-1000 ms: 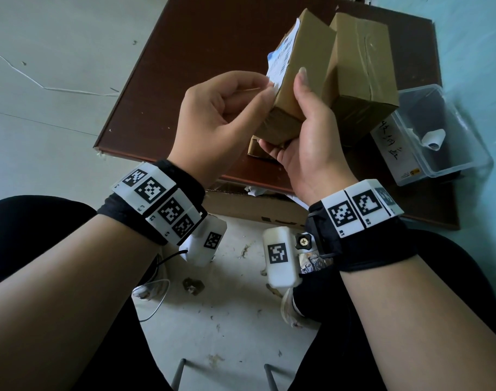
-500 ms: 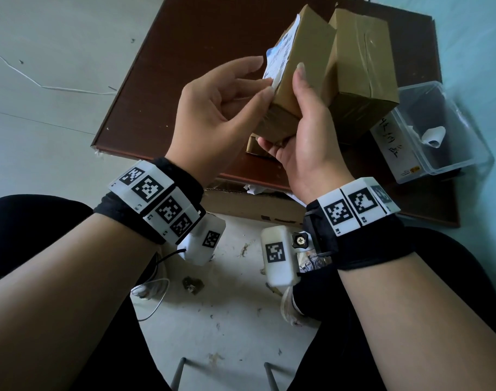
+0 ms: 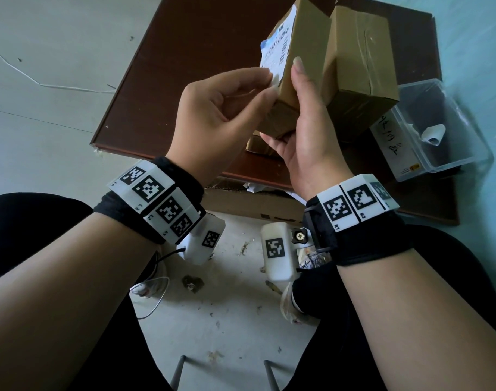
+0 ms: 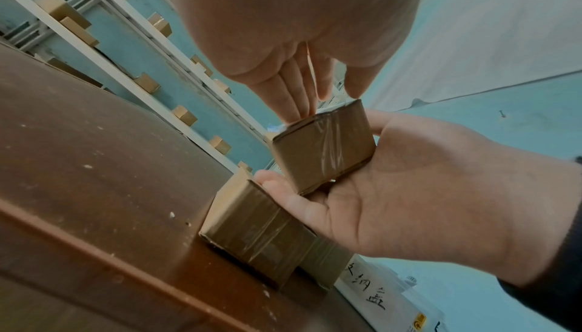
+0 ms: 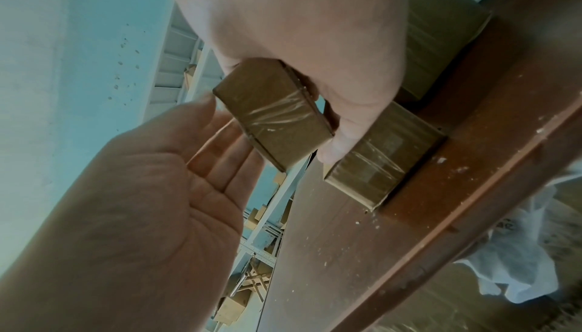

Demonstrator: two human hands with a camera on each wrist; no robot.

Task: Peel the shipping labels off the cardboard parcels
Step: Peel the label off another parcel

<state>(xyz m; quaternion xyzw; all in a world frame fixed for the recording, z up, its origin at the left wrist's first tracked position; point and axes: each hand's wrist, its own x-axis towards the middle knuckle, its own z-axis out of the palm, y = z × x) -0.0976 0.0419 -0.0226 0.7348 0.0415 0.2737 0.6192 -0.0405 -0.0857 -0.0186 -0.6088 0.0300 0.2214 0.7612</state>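
My right hand [image 3: 301, 91] grips a small taped cardboard parcel [image 3: 308, 43] upright above the brown table [image 3: 198, 52], thumb along its near face. A white shipping label [image 3: 277, 49] covers the parcel's left face. The thumb and index fingertip of my left hand [image 3: 269, 83] pinch the label's lower corner. From the left wrist, the parcel [image 4: 324, 148] sits in the right palm [image 4: 425, 188]. The right wrist view shows the parcel's taped end [image 5: 274, 118], with the left hand [image 5: 141, 200] beside it.
A larger taped parcel [image 3: 362, 57] stands on the table just right of the held one. Another small parcel [image 3: 253, 142] lies under my hands. A clear plastic bin [image 3: 467, 153] at the right holds a rolled-up label [image 3: 433, 134]. A cardboard carton [image 3: 241, 204] sits below the table's near edge.
The left hand's fingers uncurled, stretched out, then settled on the label's lower corner. The right hand kept its grip and lifted the parcel slightly.
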